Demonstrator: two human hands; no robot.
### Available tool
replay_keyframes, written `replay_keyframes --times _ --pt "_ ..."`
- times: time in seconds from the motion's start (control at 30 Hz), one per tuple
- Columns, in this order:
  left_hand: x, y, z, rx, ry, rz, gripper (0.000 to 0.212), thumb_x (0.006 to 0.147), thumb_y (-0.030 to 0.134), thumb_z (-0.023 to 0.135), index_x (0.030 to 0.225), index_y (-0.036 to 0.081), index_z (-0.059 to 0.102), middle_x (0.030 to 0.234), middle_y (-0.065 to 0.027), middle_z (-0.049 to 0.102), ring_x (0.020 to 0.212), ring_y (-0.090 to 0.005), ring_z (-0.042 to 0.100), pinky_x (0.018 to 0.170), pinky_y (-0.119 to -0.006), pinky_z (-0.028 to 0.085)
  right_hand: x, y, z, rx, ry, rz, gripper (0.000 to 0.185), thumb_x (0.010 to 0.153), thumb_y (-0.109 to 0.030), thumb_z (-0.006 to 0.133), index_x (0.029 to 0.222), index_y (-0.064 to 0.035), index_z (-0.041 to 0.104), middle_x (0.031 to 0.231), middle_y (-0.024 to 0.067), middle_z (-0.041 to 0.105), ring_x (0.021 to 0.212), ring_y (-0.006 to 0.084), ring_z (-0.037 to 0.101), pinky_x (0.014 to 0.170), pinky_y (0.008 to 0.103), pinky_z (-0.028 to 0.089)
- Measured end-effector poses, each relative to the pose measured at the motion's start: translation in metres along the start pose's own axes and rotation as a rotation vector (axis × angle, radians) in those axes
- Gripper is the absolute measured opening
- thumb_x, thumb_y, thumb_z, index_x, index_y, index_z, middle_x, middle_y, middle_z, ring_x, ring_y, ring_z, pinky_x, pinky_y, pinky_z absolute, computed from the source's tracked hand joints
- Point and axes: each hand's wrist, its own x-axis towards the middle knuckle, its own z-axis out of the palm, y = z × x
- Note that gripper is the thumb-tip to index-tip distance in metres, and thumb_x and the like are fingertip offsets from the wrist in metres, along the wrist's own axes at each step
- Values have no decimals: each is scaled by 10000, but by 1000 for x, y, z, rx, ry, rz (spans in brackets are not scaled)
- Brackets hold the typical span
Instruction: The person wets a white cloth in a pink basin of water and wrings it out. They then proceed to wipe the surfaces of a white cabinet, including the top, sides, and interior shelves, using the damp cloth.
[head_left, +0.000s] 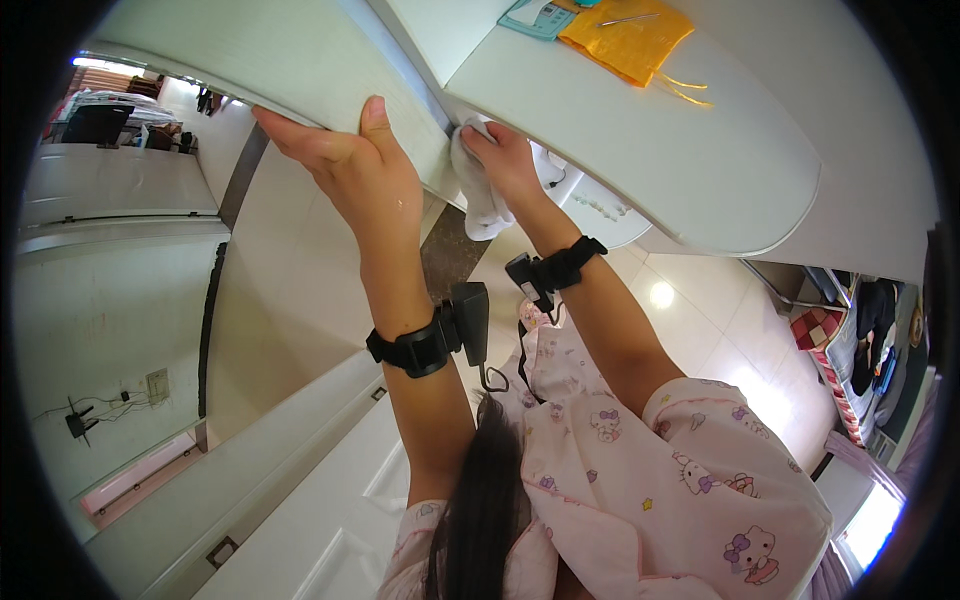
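My left hand (364, 172) grips the edge of a white panel (292, 56), with the thumb on its face and the fingers at its rim. The back of this hand looks wet. My right hand (510, 161) holds a crumpled white cloth (478, 199) at the narrow corner between the panel and a white shelf unit. The lower part of the cloth hangs below my fingers. A rounded white shelf board (675, 172) lies just above and to the right of my right hand. Part of the right fingers is hidden in the cloth.
On the shelf board lie a yellow drawstring pouch (630, 37), a metal tool (628, 20) and a teal device (536, 21). A lower white shelf (596, 206) shows beneath. A white panelled door (330, 517) stands at lower left. Clothes (874, 322) hang at right.
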Motion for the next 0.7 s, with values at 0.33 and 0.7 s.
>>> replay_keyframes --times 0.33,0.7 --pt "-38 8 -17 -173 117 -209 599 887 145 510 1368 -33 201 1357 -222 301 1271 -328 293 1045 -411 238 -61 -50 22 -313 -156 -770 236 889 -69 468 1103 30 472 948 193 501 833 298 503 773 305 424" --pt "-97 12 32 -705 -379 -458 587 940 254 415 1401 -22 178 1428 -185 261 1328 -256 241 1070 -338 202 -36 -15 -3 -231 -400 -389 331 876 -88 445 1191 12 429 902 50 522 780 129 482 698 260 417"
